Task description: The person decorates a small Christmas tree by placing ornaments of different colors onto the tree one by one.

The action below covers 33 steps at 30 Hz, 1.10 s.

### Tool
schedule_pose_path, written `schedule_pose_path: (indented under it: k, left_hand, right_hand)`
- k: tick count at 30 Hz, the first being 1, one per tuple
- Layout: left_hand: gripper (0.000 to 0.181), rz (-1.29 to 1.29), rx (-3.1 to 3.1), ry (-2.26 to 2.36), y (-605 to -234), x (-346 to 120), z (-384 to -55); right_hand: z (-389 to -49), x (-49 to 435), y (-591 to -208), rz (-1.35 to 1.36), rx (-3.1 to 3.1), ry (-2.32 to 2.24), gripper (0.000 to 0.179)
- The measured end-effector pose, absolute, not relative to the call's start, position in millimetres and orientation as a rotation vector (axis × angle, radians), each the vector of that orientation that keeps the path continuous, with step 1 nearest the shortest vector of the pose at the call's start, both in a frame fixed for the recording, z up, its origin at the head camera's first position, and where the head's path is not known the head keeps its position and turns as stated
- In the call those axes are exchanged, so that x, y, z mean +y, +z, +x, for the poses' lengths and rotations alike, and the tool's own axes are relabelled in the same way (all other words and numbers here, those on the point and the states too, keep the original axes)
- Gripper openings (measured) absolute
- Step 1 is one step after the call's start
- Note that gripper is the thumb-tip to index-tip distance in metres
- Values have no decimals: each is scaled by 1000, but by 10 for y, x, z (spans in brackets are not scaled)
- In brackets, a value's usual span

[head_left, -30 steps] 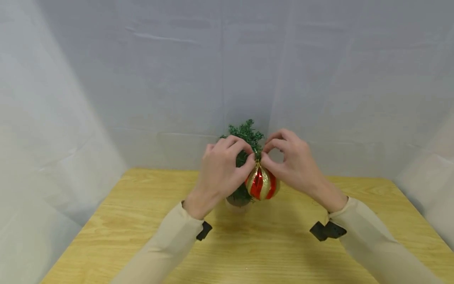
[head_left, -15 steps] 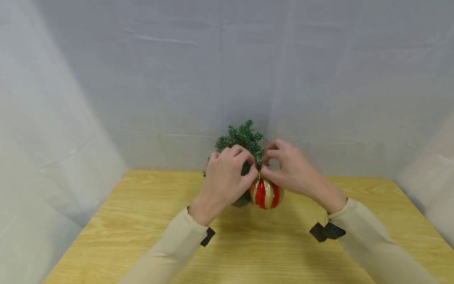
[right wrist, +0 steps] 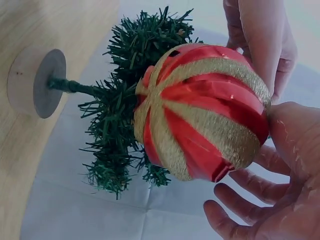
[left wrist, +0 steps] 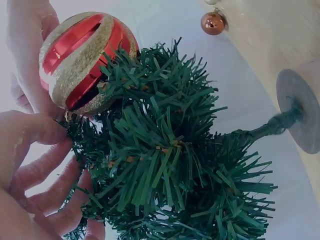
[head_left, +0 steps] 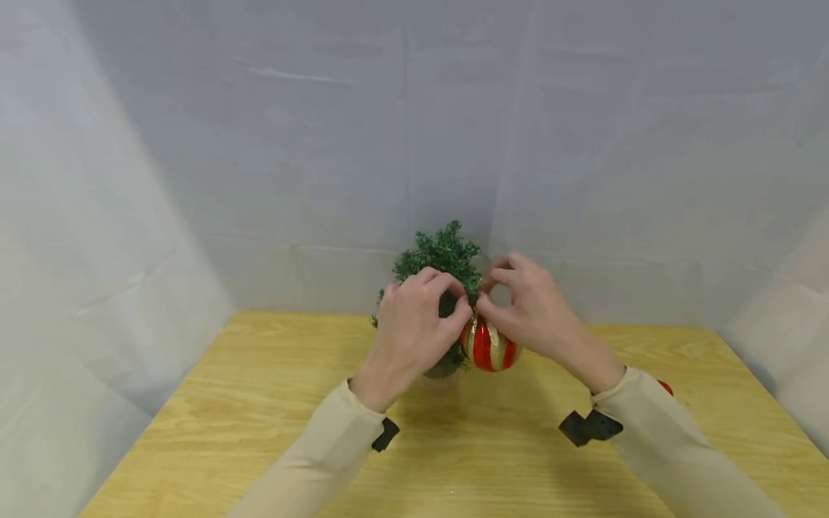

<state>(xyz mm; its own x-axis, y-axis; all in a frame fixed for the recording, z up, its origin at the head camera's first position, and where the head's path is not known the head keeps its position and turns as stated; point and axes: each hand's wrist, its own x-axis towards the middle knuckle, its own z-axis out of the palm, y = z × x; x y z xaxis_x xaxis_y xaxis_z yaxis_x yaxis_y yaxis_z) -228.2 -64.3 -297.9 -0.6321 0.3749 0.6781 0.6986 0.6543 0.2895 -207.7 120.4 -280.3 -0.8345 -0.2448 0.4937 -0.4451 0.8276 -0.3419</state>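
Observation:
A small green artificial Christmas tree [head_left: 443, 252] stands on the table, partly hidden behind my hands in the head view. A large red Christmas bauble [head_left: 494, 349] with gold glitter stripes hangs at its right side, just below my fingertips. My left hand [head_left: 414, 324] pinches a branch tip beside the bauble's gold top, thumb against fingers. From the other side, my right hand [head_left: 534, 302] pinches at the top of the bauble with thumb and index finger. The right wrist view shows the bauble [right wrist: 210, 110] covering the pinch, with the other fingers spread loosely.
The tree's round base [right wrist: 49, 85] rests on the wooden table [head_left: 272, 403]. In the left wrist view, a small copper-coloured bauble [left wrist: 213, 23] lies on the table. A bit of something red [head_left: 666, 388] shows beside my right sleeve. White sheeting [head_left: 324, 158] encloses the back and sides.
Both hands have come down slightly, and the bauble now sits a little lower and further right. More of the tree's left side shows. The red bit by the right sleeve has come into view.

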Motion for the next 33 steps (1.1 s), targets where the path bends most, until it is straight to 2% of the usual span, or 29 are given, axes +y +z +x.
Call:
schedule_pose_path:
  k: [16,26,33]
  left_hand:
    - [5,-919,-2138,-852,-3057,-796,-2321]
    - [11,-968,-1850,-894,-3045,-1029,-2513]
    - [18,-968,-1788,-727,-3027,-1107,-2634]
  right_hand:
    - [-2063,1202,-2847,559,-2538,667,12]
    - [-1973,1276,-2864,607,-2411,668,8]
    - [-1854,1418,-2820,648,-2306,616,6]
